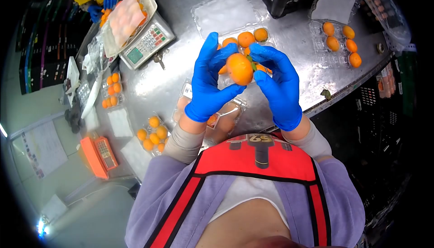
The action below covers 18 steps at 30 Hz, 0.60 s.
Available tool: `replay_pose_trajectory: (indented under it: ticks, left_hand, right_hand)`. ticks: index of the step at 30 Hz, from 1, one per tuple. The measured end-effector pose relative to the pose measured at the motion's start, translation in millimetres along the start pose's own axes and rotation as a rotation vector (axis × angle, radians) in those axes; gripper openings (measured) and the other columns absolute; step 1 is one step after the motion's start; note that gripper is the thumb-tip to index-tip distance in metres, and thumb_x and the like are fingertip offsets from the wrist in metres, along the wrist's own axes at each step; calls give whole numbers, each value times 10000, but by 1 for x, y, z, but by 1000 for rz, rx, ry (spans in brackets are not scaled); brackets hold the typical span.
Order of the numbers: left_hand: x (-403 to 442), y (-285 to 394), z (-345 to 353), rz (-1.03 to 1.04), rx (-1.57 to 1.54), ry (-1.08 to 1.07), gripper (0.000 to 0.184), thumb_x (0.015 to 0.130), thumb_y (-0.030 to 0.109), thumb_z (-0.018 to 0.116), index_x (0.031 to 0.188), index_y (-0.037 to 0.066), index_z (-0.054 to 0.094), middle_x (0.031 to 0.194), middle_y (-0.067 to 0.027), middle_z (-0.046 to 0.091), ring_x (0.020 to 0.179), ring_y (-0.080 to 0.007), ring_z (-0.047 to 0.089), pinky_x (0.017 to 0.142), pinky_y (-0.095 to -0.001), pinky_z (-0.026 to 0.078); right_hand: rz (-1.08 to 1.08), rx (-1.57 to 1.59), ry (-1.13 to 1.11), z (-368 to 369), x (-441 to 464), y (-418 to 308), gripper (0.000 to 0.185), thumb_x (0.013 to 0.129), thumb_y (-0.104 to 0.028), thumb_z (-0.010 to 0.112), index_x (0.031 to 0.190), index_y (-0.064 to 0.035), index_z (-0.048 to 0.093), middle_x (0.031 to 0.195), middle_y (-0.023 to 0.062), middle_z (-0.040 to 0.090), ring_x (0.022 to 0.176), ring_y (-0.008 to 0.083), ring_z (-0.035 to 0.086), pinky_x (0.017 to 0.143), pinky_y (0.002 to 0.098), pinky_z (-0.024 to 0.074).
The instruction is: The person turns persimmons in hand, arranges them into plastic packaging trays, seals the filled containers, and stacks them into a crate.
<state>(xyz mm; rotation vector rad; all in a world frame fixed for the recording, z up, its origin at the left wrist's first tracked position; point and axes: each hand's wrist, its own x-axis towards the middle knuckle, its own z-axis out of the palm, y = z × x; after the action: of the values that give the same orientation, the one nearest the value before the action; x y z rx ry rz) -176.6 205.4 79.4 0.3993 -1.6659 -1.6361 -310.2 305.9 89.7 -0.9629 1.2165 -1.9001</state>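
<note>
Apparently for access to the green leaf (253, 65), left hand (209, 87) pinches orange fruit (239, 69) leaf-side toward right hand (279, 83), whose grip sits half-spread, leaf contact unclear.

Bright blue on the gloved left hand (210, 83) and gloved right hand (279, 85), and between them, glossy orange on the round, smooth fruit (239, 69), with green on its small, flat leaf (253, 66)! Silvery grey gleams from the broad metal desk (181, 24) beneath the hands. Left of them, the boxy plastic scale (147, 42) shows off-white, its display green. Below them, the fabric bib (289, 166) blazes red, edged black, against the plain lilac cloth jacket (169, 198)!
</note>
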Motion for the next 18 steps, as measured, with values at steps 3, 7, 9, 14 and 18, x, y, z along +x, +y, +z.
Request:
replay_pose_trajectory:
  ticks: [3, 7, 9, 14, 18]
  left_hand:
    - [-3, -3, -3, 25, 216, -32, 1017, 640, 54, 791, 1446, 65, 171, 1280, -138, 506, 1204, -255, 483, 1040, -385, 361]
    - [1, 0, -17, 116, 524, -30, 930, 653, 41, 767, 1424, 49, 245, 1305, -145, 490, 1195, -246, 493, 1018, -375, 374]
    - [3, 5, -20, 109, 598, 37, 849, 669, 46, 746, 1396, 28, 309, 1338, -147, 462, 1172, -231, 508, 983, -358, 399]
    - [-8, -6, -75, -38, 733, 317, 800, 685, 48, 722, 1389, 65, 345, 1237, -117, 504, 1103, -218, 529, 947, -343, 426]
    - [-51, -43, -189, -28, 758, 664, 720, 723, 24, 725, 1350, 15, 374, 1234, -108, 494, 1098, -202, 511, 945, -327, 429]
  right_hand:
    - [4, -2, -11, 4, 5, 7, 350, 847, -37, 589, 1190, -26, 520, 1155, 92, 570, 1048, 176, 548, 911, 304, 423]
    - [234, 79, 17, 10, 19, 26, 269, 894, -136, 551, 1149, -48, 556, 1137, 63, 569, 1023, 148, 540, 883, 279, 423]
    - [258, 75, 51, 9, 27, 42, 262, 910, -197, 525, 1121, -54, 581, 1118, 38, 574, 998, 116, 531, 873, 250, 411]
    - [364, -49, 102, 10, 33, 46, 256, 907, -175, 522, 1121, -51, 590, 1152, 36, 564, 1065, 119, 509, 926, 266, 381]
    - [327, -42, 76, 14, 32, 55, 248, 927, -145, 481, 1119, -32, 592, 1199, 43, 546, 1128, 138, 488, 981, 285, 359]
